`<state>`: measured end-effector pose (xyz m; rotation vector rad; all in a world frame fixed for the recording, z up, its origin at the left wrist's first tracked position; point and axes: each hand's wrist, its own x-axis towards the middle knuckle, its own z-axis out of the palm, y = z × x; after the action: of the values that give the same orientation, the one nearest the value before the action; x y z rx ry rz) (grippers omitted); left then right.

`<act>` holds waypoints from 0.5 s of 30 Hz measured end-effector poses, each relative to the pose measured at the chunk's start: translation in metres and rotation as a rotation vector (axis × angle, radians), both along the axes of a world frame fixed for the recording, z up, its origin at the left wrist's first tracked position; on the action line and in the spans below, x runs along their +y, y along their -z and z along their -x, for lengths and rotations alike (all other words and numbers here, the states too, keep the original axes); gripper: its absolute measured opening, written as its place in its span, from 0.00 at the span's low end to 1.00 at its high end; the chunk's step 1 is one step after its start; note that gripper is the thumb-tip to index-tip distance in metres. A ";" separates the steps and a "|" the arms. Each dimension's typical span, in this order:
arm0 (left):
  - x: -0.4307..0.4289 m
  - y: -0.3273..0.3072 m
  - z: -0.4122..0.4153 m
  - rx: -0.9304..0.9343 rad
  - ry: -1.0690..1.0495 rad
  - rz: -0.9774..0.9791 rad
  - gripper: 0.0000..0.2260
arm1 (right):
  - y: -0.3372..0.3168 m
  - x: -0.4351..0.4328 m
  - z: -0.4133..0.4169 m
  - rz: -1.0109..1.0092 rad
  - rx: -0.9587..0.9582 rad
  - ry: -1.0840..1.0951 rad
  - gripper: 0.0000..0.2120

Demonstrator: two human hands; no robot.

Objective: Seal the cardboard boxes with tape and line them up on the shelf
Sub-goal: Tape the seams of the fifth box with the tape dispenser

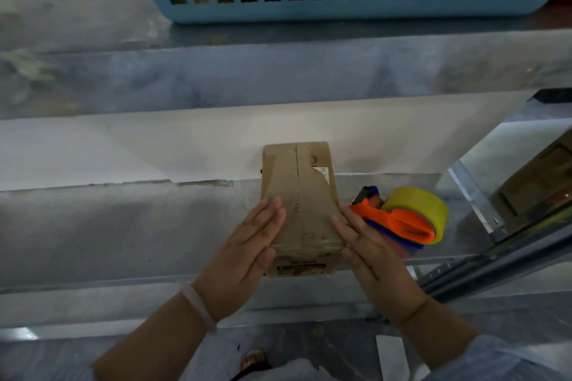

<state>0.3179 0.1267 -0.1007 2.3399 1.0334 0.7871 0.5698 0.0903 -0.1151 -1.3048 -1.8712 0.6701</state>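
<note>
closest to us, our left hand (247, 244) lies flat, fingers straight, against the left flank and top edge of the small cardboard box (300, 195). our right hand (368, 250) lies just as flat along the box's right edge. neither hand grips, so we steer the box only by pressing in from both sides. it rests on the metal shelf (123, 226), near end at the front lip, long axis pointing at the back wall. glossy tape seems to cover the top seam, so we judge that sealing is done and lining up is the step in hand. we should press evenly and low, slide rather than lift, and keep the long sides square to the lip. the tape dispenser (405, 219) with its yellow roll lies just beside our right hand, so we should keep our knuckles off it. farther up, a blue basket (340, 11) sits on the higher shelf, out of our way.
</note>
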 end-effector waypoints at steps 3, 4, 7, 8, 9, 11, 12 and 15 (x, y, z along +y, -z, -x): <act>-0.015 -0.002 -0.018 -0.347 -0.304 0.226 0.31 | -0.001 -0.009 0.019 0.140 0.346 0.176 0.23; -0.017 -0.005 -0.029 -0.455 -0.409 0.350 0.36 | -0.002 -0.008 0.029 0.206 0.498 0.244 0.24; -0.015 -0.006 -0.061 -0.603 -0.556 0.596 0.45 | -0.003 0.002 0.059 0.327 0.608 0.371 0.37; -0.013 -0.005 -0.066 -0.589 -0.594 0.594 0.42 | -0.002 0.006 0.065 0.306 0.565 0.418 0.37; -0.011 -0.004 -0.067 -0.578 -0.619 0.570 0.37 | -0.001 0.008 0.069 0.276 0.544 0.456 0.34; -0.010 0.001 -0.066 -0.587 -0.612 0.498 0.27 | 0.001 0.010 0.071 0.255 0.546 0.461 0.28; -0.010 0.002 -0.065 -0.592 -0.604 0.478 0.23 | 0.002 0.009 0.071 0.265 0.555 0.451 0.27; -0.012 0.004 -0.066 -0.653 -0.616 0.474 0.21 | 0.003 0.009 0.069 0.271 0.532 0.452 0.25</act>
<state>0.3843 0.1151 -0.1046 1.2259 1.4292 1.2462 0.5004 0.0997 -0.1178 -1.4734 -1.0419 0.9321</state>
